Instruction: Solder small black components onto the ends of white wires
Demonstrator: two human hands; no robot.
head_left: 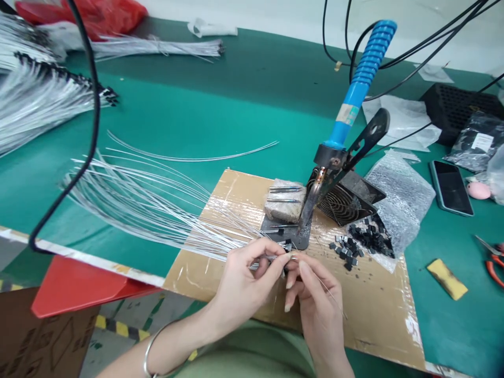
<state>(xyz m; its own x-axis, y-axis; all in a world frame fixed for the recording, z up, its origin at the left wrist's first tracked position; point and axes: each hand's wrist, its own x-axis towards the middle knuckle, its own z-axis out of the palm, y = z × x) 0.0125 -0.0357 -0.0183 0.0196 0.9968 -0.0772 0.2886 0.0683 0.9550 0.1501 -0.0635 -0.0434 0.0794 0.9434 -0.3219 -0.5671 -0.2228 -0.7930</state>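
My left hand (254,275) is closed in a pinch around the ends of some thin white wires. The rest of the wire bundle (157,215) fans out to the left across the mat. Against its fingertips, my right hand (317,291) pinches too, and a fine wire (331,294) trails down from it. What lies between the two sets of fingertips is too small to make out. Just beyond the hands, a soldering iron (358,86) with a blue handle leans in its stand (350,157), tip down near a worn block (285,202) with metal pins on it.
Brown cardboard (374,315) lies under the work. Small black pieces (346,249) are scattered by a bubble-wrap bag (405,194). To the right are a phone (451,186), a yellow sponge (447,278) and orange-handled scissors (494,262). A black cable (94,105) hangs at left.
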